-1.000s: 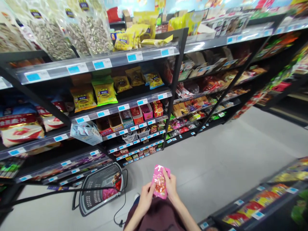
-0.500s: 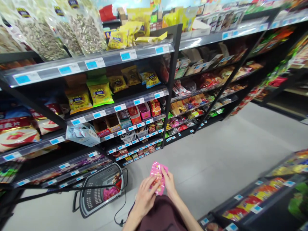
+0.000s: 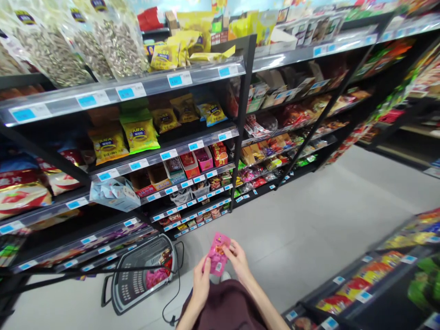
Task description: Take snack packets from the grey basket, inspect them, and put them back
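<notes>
A small pink snack packet (image 3: 217,253) is held up in front of my body, over the floor. My left hand (image 3: 201,280) pinches its lower left edge between thumb and fingers. On the right side, my right hand (image 3: 238,260) grips the packet, with the thumb lying across its front. A pale label shows near the packet's lower end. To the left on the floor stands a grey shopping basket (image 3: 129,286), with pink packets (image 3: 156,277) and some red packaging inside.
Shelves of snacks (image 3: 165,155) run along the left and ahead, with yellow bags (image 3: 139,131) at mid height. A light blue box (image 3: 115,193) juts from one shelf. A low display (image 3: 357,284) stands at the lower right. Grey floor (image 3: 295,224) lies between. A black cord (image 3: 173,295) trails beside the basket.
My left hand has moved from across the packet's front to its lower left edge. The packet has tilted to the right and more of its face shows. My right thumb now lies over its front.
</notes>
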Motion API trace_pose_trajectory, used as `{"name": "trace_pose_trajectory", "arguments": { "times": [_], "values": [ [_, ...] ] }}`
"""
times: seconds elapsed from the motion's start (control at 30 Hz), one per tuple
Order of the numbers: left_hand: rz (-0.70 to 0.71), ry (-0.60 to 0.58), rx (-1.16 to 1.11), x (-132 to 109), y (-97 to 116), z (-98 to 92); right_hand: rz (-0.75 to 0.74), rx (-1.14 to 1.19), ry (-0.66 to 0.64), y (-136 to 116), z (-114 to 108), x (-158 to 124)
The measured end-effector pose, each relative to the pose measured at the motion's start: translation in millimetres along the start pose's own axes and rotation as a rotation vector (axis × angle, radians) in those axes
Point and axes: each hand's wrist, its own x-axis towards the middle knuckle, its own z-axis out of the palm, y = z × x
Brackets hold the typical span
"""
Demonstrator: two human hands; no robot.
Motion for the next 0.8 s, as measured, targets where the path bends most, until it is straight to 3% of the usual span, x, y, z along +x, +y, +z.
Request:
{"name": "trace_pose_trajectory", "arguments": {
  "times": [0.27,0.57,0.8],
  "values": [
    [-0.196,-0.270,-0.229,0.9,-1.6,11.9,-0.143,-0.089,0.299,1.9,-7.9,1.1],
    [-0.153,-0.214,-0.137,4.1,15.5,18.3,-0.180,-0.111,0.377,-1.3,-12.7,1.5],
    [-0.120,-0.214,-0.056,2.8,4.1,15.4,-0.190,-0.138,0.347,-0.5,-10.6,-2.9]
  ]
}}
